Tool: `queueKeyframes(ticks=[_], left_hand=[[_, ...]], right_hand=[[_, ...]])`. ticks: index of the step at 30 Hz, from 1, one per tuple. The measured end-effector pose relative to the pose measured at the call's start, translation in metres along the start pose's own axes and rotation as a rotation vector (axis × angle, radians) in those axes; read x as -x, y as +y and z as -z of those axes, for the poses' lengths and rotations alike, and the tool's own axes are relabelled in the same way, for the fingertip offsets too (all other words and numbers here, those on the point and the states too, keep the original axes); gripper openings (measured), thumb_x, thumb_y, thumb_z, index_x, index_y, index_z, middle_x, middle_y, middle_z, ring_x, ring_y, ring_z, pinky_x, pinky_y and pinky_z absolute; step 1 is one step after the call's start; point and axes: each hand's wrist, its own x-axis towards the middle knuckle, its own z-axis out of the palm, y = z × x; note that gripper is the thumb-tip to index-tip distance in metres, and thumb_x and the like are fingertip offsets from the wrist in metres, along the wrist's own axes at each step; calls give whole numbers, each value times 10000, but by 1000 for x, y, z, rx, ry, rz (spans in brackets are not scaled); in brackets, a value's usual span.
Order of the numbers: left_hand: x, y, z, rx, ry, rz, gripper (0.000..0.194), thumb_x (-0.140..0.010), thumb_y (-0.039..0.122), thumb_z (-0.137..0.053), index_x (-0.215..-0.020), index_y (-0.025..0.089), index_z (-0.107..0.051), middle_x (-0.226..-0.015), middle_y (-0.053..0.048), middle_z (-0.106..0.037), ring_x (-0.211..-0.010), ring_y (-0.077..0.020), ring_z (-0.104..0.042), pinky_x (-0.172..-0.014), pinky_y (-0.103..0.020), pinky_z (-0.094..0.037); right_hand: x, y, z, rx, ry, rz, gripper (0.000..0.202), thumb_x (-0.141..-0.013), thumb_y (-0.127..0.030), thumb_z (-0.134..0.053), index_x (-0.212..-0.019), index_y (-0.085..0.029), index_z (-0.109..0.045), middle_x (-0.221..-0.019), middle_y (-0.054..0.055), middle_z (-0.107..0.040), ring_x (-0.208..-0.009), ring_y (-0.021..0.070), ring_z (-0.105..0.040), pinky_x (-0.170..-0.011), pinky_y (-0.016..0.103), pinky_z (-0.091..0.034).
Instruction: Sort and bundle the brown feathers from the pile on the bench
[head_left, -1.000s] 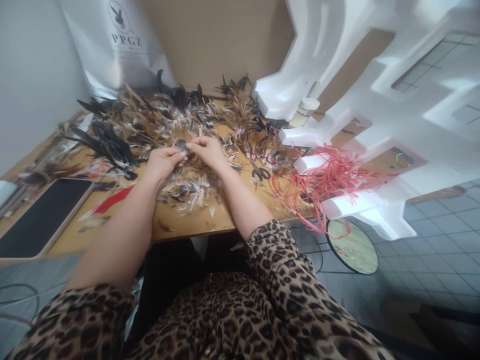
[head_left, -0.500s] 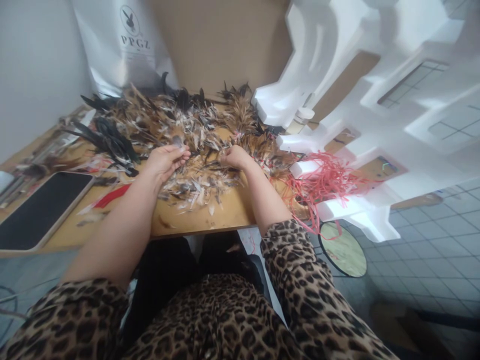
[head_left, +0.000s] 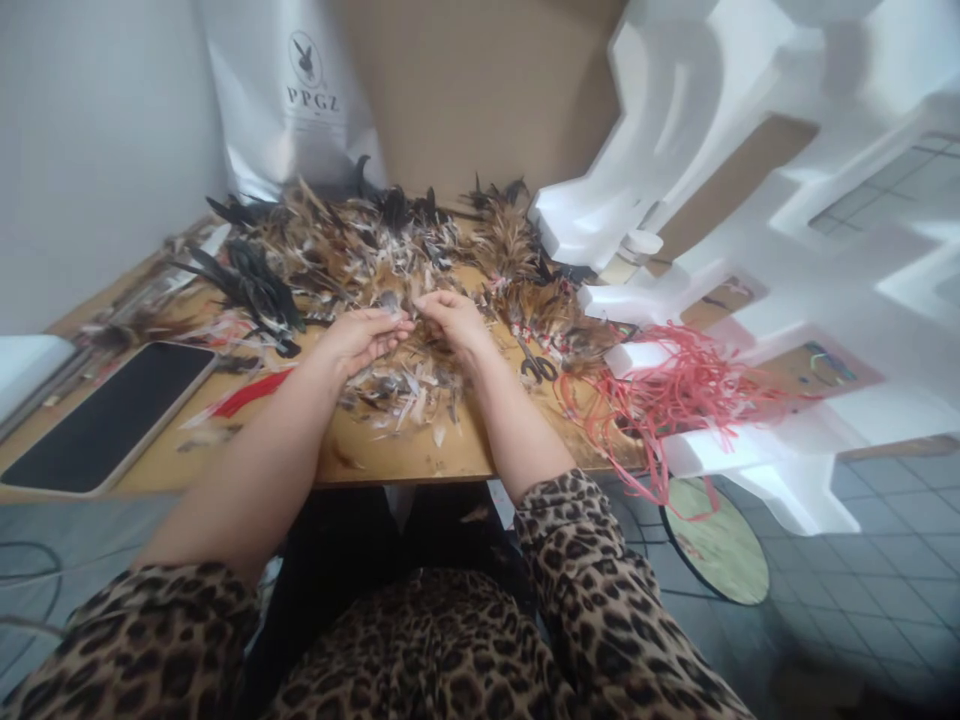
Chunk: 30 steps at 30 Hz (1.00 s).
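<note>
My left hand is closed in a pinch on a small greyish feather that sticks up from the fingertips. Close beside it, my right hand has thumb and fingers pressed together; whatever it pinches is too small to make out. Both hands are above the table, over a scatter of loose brown and white feathers. Behind them lies a broad heap of brown feathers. A bunch of black feathers rests to the left, and brown feather bunches lie to the right.
Black-handled scissors lie right of my right forearm. A tangle of red ribbon strips hangs over white foam packing. On the left are a phone and a red strip. A round stool stands below.
My right hand has moved left and up, close to my left hand. The view has shifted, and the scissors now show. My left hand still pinches the feather.
</note>
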Motion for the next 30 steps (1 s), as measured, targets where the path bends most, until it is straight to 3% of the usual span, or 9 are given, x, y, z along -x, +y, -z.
queueKeyframes(ticks=[7,20,25,30], left_hand=[[3,0,-3,45,-50,40,78,-686,65,-664,-761,48,-678,-745,-142,-703,-607,-129,-665,-490,-148,-495],[2,-1,-4,16,-40,35,33,-697,41,-651,-712,32,-680,-651,-113,-679,-527,-96,-630,-493,-134,-498],[1,0,-1,18,-28,5,34,-707,58,-651,-726,44,-675,-655,-92,-675,-526,-76,-618,-513,-129,-497],[2,2,0,21,-2,-18,38,-709,56,-646,-733,43,-673,-646,-90,-668,-532,-77,-614,-511,-130,-488]], right_hand=[[9,4,-18,-159,46,-47,300,-605,-398,-696,-717,-146,-578,-541,-57,-531,-484,51,-449,-505,182,-384],[10,9,-21,-172,20,-22,262,-619,-356,-709,-715,-147,-583,-587,-50,-575,-526,56,-511,-547,184,-438],[9,3,-9,-129,-38,-47,302,-631,-401,-709,-748,-142,-605,-581,-45,-573,-448,26,-420,-417,148,-313],[12,-6,6,19,-181,-109,358,-630,-455,-707,-786,-142,-629,-517,-62,-503,-388,10,-298,-354,159,-169]])
